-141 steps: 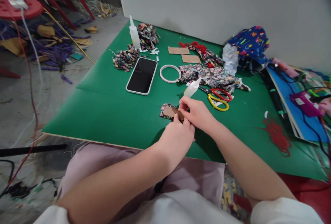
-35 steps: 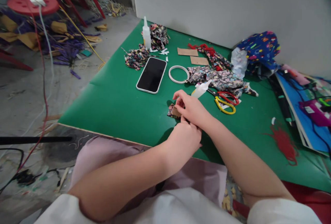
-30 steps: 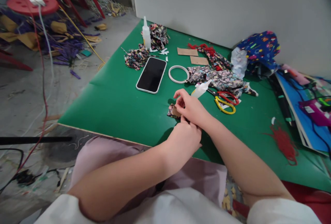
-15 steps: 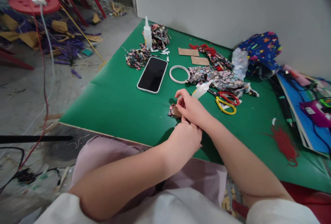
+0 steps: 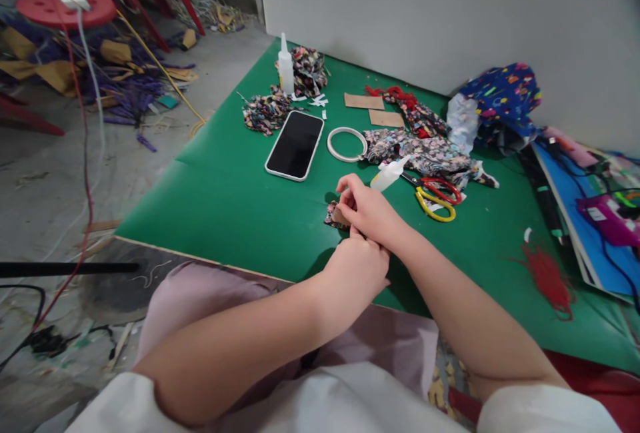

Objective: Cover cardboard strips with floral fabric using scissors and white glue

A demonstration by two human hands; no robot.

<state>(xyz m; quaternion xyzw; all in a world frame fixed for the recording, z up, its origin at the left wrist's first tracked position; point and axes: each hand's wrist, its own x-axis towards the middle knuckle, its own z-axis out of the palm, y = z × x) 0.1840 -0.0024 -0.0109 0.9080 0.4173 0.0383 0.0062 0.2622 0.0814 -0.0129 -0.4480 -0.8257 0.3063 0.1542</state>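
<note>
A small piece of floral cloth point(image 5: 331, 214) with a scrap of tan card point(image 5: 341, 216) on it lies on the green table. My right hand point(image 5: 371, 210) is closed over it from above, thumb and fingers pinched at the card. Just below and touching the right hand, my left hand point(image 5: 357, 261) is closed with its fingers curled; their tips are hidden under the right hand. Beyond the right hand are a white glue bottle point(image 5: 389, 174), tilted over, and scissors point(image 5: 436, 198) with one red and one yellow handle.
A phone point(image 5: 295, 145), a white ring point(image 5: 347, 144) and floral cloth point(image 5: 420, 151) lie farther back. Two tan card pieces point(image 5: 364, 100) are behind them. Another glue bottle point(image 5: 286, 70) stands by cloth bundles point(image 5: 267, 112). Red threads point(image 5: 549, 280) and a blue folder point(image 5: 583, 213) are at right.
Both hands stay almost in place at the cloth and card, with only a very slight shift. Nothing else on the table has visibly moved.
</note>
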